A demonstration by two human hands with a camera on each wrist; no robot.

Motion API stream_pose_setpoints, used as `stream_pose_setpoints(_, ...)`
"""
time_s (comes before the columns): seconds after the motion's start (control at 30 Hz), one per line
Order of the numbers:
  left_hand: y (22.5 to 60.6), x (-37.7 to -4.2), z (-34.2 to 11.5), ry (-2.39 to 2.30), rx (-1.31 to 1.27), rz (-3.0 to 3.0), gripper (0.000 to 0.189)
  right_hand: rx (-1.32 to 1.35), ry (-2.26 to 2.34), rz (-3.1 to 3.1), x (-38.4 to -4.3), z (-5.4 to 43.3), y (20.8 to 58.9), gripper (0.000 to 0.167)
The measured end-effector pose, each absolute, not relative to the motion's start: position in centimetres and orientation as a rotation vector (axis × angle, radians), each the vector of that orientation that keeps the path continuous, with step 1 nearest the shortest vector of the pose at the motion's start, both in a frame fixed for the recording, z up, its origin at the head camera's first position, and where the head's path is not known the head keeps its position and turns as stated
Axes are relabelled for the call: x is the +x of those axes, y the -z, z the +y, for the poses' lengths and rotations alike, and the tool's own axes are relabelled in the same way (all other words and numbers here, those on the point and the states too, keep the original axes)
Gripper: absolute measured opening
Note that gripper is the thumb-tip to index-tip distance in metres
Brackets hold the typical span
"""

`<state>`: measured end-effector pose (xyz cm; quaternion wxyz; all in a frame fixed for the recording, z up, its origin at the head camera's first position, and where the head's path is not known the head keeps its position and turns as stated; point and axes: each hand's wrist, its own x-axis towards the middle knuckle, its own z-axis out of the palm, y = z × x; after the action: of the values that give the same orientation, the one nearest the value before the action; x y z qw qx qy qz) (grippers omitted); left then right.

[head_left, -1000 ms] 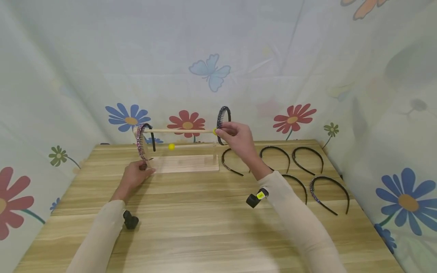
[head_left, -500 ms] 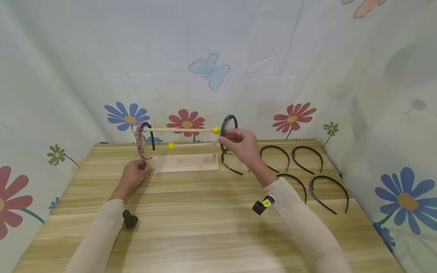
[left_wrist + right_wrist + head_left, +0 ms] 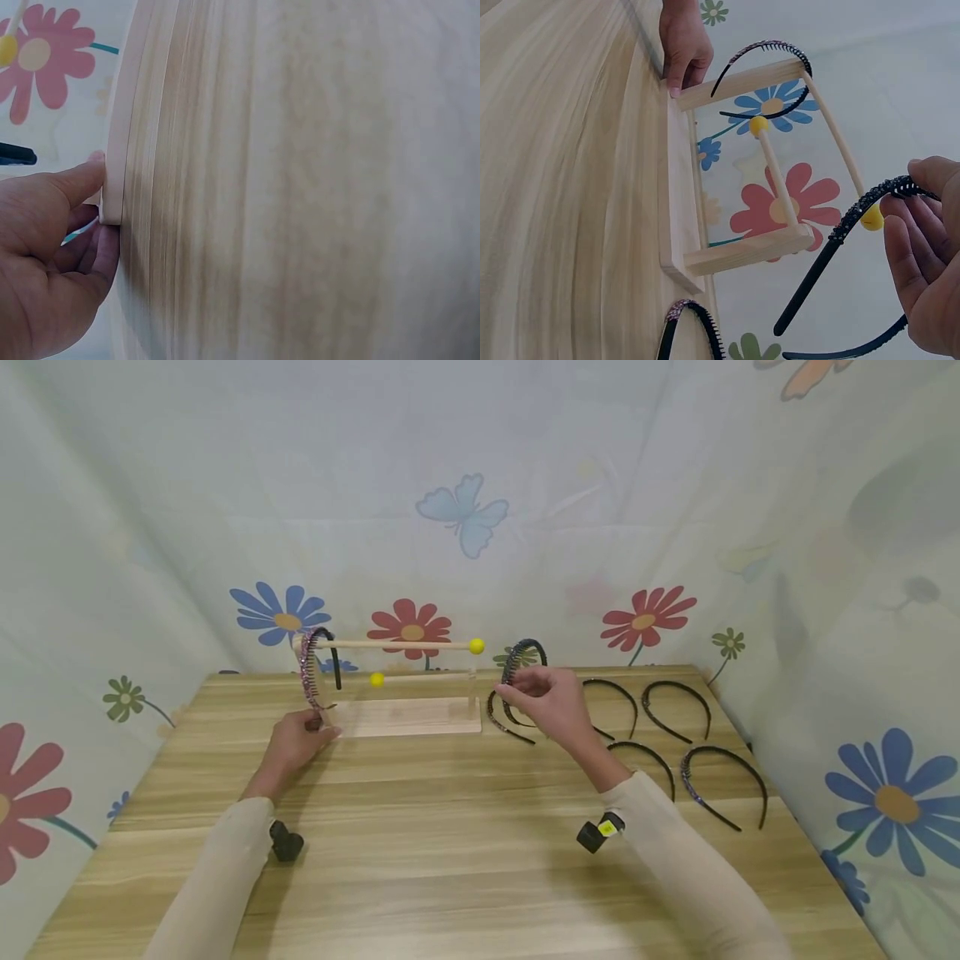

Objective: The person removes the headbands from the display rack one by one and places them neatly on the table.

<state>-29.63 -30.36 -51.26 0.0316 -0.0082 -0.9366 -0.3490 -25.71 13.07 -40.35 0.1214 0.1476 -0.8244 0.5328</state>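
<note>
My left hand (image 3: 288,747) grips the left end of a pale wooden rack's base (image 3: 405,718), thumb against the edge in the left wrist view. Two rods tipped with yellow balls run across the rack, the upper rod (image 3: 405,646) and a lower rod (image 3: 427,677). A pink-studded headband (image 3: 306,668) hangs at the left end of the upper rod. Right of the rack, my right hand (image 3: 551,702) pinches a black headband with dark stones (image 3: 855,214). It is held upright, apart from the upper rod's yellow ball (image 3: 477,646); the fingers cover part of it.
Several headbands lie on the wooden table (image 3: 420,860) at the right, among them a purple-studded headband (image 3: 692,785) and a black headband (image 3: 708,710). One more headband (image 3: 498,722) lies just beside the rack's right end. A flowered curtain (image 3: 337,485) stands behind the table.
My right hand has moved right and down, bringing the dark-stoned headband away from the upper rod's ball end. The left hand and the rack have stayed put.
</note>
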Motion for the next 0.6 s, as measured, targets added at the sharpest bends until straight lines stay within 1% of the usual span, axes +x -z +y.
stream_pose_setpoints(0.17,51.3,-29.7,-30.5,1.076,-0.031,-2.884,0.042,0.423,-1.544,-2.436,-25.2,13.4,40.7,0.03)
stream_pose_setpoints(0.4,51.5,-29.8,-30.6,1.044,-0.031,-2.89,0.04,0.368,-1.573,-2.468,-24.4,13.7,41.6,0.03)
stream_pose_setpoints(0.6,51.4,-29.8,-30.6,1.055,-0.013,-2.905,0.046,0.299,-1.62,-2.499,-24.1,13.7,42.7,0.029)
